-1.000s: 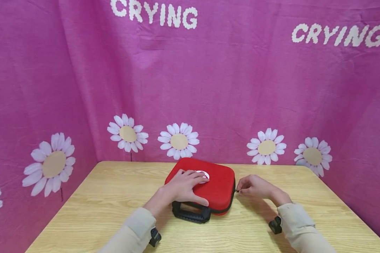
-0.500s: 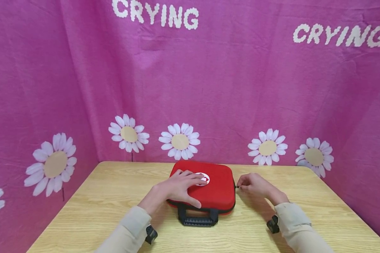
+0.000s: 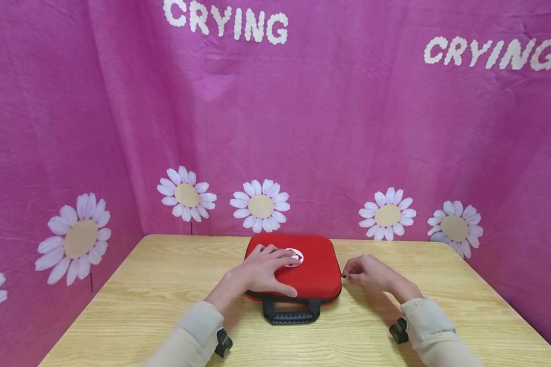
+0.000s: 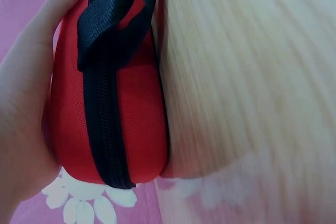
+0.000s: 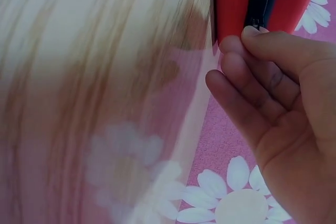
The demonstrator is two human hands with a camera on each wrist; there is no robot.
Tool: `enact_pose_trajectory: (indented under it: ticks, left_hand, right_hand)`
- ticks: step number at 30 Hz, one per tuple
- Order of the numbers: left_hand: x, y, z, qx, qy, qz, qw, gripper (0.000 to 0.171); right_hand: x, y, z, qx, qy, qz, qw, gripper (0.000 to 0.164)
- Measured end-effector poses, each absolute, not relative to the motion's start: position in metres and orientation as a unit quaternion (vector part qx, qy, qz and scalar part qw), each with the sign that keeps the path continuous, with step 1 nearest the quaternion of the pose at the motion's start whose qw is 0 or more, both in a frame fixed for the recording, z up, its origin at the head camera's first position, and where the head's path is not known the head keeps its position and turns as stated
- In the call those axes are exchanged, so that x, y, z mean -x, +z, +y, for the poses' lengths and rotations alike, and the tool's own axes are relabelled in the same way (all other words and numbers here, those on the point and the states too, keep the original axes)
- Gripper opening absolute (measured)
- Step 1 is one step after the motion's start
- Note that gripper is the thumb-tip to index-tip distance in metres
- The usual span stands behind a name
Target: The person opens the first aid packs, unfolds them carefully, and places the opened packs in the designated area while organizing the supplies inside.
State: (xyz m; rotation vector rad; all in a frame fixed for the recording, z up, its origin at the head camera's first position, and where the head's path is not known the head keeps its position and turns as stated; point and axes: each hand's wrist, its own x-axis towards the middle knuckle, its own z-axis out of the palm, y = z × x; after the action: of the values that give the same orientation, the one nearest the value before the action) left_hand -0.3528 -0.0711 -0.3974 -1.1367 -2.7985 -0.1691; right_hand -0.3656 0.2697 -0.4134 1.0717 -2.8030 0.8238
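A red zippered case [image 3: 309, 278] with a round white emblem [image 3: 295, 257] lies flat on the wooden table, its black handle [image 3: 291, 317] toward me. My left hand [image 3: 264, 270] rests on top of it with fingers spread and fairly straight. In the left wrist view the handle strap [image 4: 105, 24] and the closed black zipper [image 4: 107, 124] run along the case's side. At the right side my right hand [image 3: 369, 271] pinches the small zipper pull between thumb and forefinger. In the right wrist view the zipper slider [image 5: 255, 23] shows just above the thumb tip.
The light wooden table [image 3: 174, 275] has a glossy surface. A pink curtain [image 3: 303, 127] printed with white daisies and lettering stands behind it and at both sides. Each wrist wears a black camera, such as the right one [image 3: 399, 330].
The case has turned, so its handle has swung right and now faces me squarely. My left hand stays on top, and my right hand keeps its pinch at the right side.
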Motion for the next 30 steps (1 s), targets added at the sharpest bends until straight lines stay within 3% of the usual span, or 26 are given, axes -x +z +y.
enact_pose_trajectory:
  ticks: [10, 23, 30]
  left_hand:
    - [0.35, -0.4, -0.063, 0.33, -0.039, -0.94, 0.077, 0.081]
    - [0.345, -0.389, -0.079, 0.373, -0.069, -0.925, 0.002, 0.08]
    - [0.344, -0.388, -0.077, 0.37, -0.06, -0.927, 0.015, 0.078]
  right_hand:
    - [0.363, -0.414, 0.269, -0.355, 0.262, -0.897, 0.007, 0.011]
    - [0.368, -0.417, 0.27, -0.316, 0.262, -0.911, 0.029, 0.011]
    - [0.369, -0.419, 0.272, -0.326, 0.259, -0.908, 0.039, 0.01]
